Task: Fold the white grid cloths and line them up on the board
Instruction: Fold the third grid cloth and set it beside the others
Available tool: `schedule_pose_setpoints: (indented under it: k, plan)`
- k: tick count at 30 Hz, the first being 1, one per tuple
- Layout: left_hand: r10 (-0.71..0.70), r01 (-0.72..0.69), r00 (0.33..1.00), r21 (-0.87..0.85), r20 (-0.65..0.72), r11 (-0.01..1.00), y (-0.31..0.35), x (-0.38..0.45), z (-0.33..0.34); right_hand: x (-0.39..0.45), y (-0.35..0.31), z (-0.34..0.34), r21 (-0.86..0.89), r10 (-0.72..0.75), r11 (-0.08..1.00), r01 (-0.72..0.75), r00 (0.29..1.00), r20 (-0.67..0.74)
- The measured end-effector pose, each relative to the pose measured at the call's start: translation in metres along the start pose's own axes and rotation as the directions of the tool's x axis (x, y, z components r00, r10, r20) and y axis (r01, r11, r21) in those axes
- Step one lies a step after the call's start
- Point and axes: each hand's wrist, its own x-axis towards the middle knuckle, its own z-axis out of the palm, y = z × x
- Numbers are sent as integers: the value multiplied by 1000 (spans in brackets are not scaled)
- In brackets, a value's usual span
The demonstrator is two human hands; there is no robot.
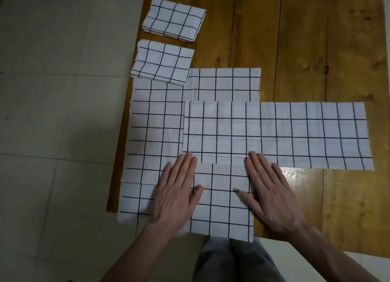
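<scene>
The tiled floor carries the wooden board, and everything below is placed against that board. An unfolded grid cloth covers the board's near left part, its left and near edges spilling just past the board onto the floor. On top of it lies the long folded strip, running from the middle of the board out toward its right edge. Two finished folded cloths sit along the board's left edge: the far folded cloth near the far left corner, the near folded cloth just below it, its near edge overlapping the unfolded one.

Your left hand and right hand lie flat, palms down, fingers straight and close together, gripping nothing. Their tips touch the strip's near edge.

You seem to be pressing and smoothing the strip before its next fold. To do it well, sweep outward from the middle so that the crease lies flat, then bring the right end over to the left end and match the black grid lines edge to edge. Check that the strip's layers have not slipped apart. Keep the cloth beneath from dragging as you press. When the bundle matches the two finished ones, set it below them along the left edge.

No brand, label or writing can be read anywhere.
</scene>
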Motion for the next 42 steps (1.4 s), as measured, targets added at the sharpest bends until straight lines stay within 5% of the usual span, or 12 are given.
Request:
schedule_pose_setpoints:
  k: [14, 25, 28, 32, 36, 42]
  plan:
    - [-68, 66, 996, -45, -50, 997, 22, 3, -6, 1, -5, -3, 35, 37, 999, -36, 999, -29]
    - [140, -153, 983, -115, -115, 981, 116, 50, -5, -6, 5, -17, 254, 99, 967, -35, 964, -248]
    - [179, -189, 976, -73, -125, 979, 133, 58, -5, -20, 25, -24, 366, 344, 905, -214, 877, -337]
    - [255, -261, 961, -36, -107, 965, 157, 65, -1, -43, 65, -37, 499, 639, 749, -436, 675, -369]
    - [251, -251, 966, -2, -68, 968, 165, 66, 6, -55, 105, -48, 500, 760, 645, -578, 558, -334]
    - [243, -243, 969, 12, -51, 970, 166, 66, 8, -50, 126, -62, 382, 852, 523, -762, 478, -213]
